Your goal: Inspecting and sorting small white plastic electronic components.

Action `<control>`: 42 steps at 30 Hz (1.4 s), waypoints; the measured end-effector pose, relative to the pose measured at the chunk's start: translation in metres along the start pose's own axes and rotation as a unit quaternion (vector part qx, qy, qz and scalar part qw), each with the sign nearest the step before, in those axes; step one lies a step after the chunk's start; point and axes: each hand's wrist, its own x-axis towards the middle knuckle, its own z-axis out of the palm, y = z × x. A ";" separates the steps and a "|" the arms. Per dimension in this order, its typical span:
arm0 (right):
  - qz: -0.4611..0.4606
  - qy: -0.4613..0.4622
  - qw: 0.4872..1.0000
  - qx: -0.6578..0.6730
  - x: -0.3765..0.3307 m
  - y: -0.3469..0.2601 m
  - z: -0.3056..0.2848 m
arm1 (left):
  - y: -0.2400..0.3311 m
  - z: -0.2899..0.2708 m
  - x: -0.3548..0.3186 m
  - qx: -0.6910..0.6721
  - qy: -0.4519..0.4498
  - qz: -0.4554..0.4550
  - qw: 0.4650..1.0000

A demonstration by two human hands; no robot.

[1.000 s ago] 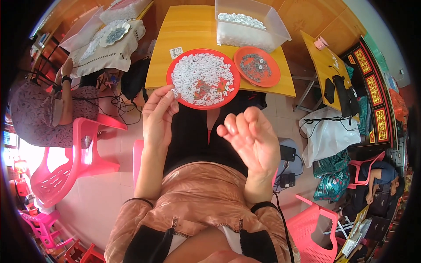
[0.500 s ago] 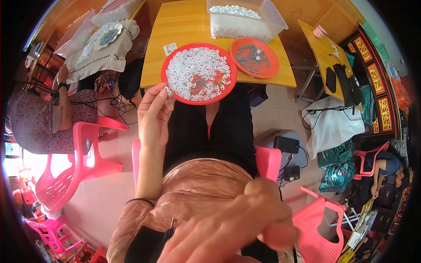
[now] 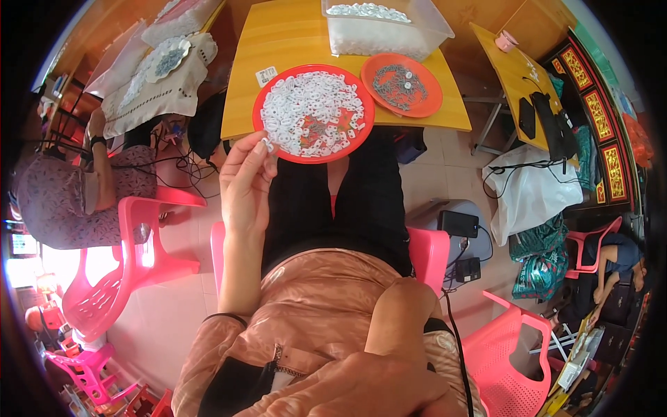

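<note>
Left hand (image 3: 244, 174): thumb and index finger closed together on one small white plastic piece (image 3: 269, 146), the other fingers curled in behind; forearm upright from the elbow, palm turned inward, fingertips at the near left rim of the red plate (image 3: 369, 115), contact with it not certain from this angle. Right hand (image 3: 354, 390): drawn back against the chest, forearm bent, back of the hand toward the camera, fingers pointing to the lower left and cut by the frame; their spread, and anything in them, cannot be told. Red plate: heaped with white pieces (image 3: 299, 104), thinner toward its near right, where the patterned base shows; its near rim overhangs the edge of the yellow table (image 3: 278, 24) above the lap. Room: floor tiles (image 3: 177, 295) left of the left forearm, as far as the neighbouring pink chair (image 3: 125, 243); the lap (image 3: 361, 201) between the two arms. Beyond: orange plate (image 3: 432, 94) at the red plate's right, with grey pieces (image 3: 397, 94); clear bin (image 3: 438, 31) of white pieces behind; square label (image 3: 265, 76) at the red plate's far left
</note>
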 end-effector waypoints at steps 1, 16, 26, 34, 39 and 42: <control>0.010 0.035 0.999 0.009 -0.002 0.000 0.004 | -0.001 0.001 0.000 -0.001 -0.001 0.002 1.000; 0.196 0.081 0.965 0.155 -0.007 -0.012 0.028 | 0.004 0.003 0.000 -0.007 0.002 0.005 1.000; -0.123 0.072 0.989 0.033 -0.002 0.006 0.003 | 0.006 -0.003 -0.004 0.000 0.021 0.007 1.000; 0.079 0.257 0.958 -0.094 -0.036 -0.025 0.011 | 0.011 0.002 -0.002 -0.013 0.021 0.007 1.000; 0.084 0.314 0.945 -0.028 -0.037 -0.040 -0.002 | 0.009 0.003 0.001 -0.018 0.022 0.001 1.000; 0.078 0.316 0.944 -0.060 -0.041 -0.045 -0.025 | 0.008 -0.003 0.001 -0.018 0.011 0.011 1.000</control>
